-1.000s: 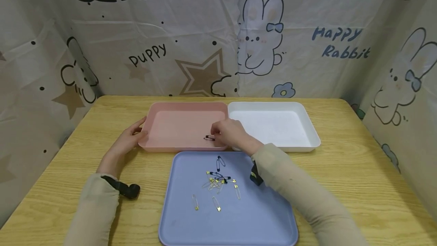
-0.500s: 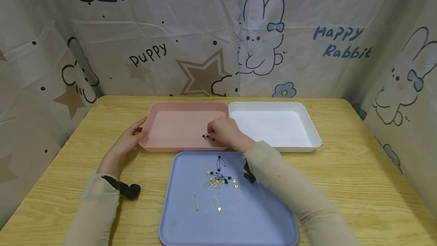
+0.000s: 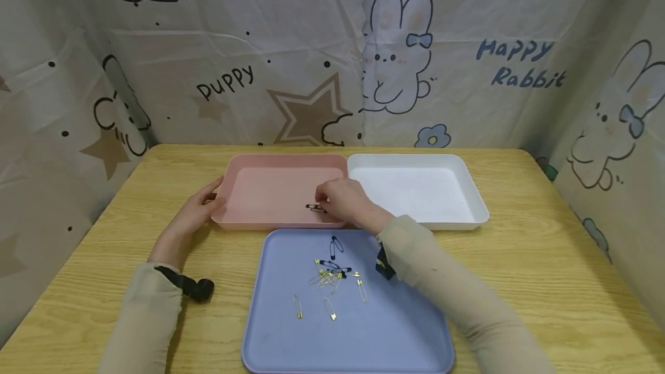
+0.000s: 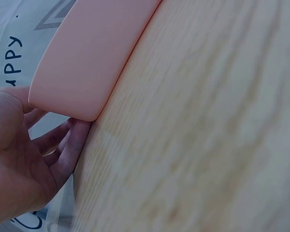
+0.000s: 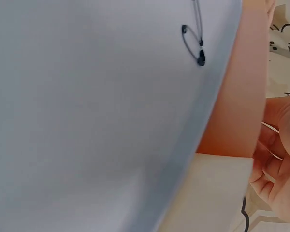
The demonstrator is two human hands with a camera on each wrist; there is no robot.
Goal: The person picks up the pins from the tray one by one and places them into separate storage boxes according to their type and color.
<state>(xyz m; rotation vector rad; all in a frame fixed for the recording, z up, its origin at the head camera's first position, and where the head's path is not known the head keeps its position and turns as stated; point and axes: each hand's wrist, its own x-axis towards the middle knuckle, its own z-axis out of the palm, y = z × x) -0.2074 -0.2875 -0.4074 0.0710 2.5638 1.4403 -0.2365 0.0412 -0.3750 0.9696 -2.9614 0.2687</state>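
My left hand [image 3: 196, 209] holds the left end of the pink tray [image 3: 277, 226]. In the left wrist view, the thumb of the left hand [image 4: 24, 159] is at the tray's rim and its fingers are against the lower corner. My right hand [image 3: 345, 198] is over the pink tray's right end, fingers curled. A black safety pin [image 3: 314, 208] shows at its fingertips, partly hidden by the hand. Thin bright wire shows between the fingers of the right hand [image 5: 285, 159] in the right wrist view.
A blue tray [image 3: 291, 345] in front carries a pile of gold and black safety pins [image 3: 329, 273]. Two black pins [image 3: 335, 247] lie near its far edge. The white tray [image 3: 415, 189] stands against the pink one on the right. Printed cloth hangs behind the table.
My right hand has shifted slightly left over the pink tray, and the black pin at its fingertips has moved left too. The left hand stays on the tray's end.
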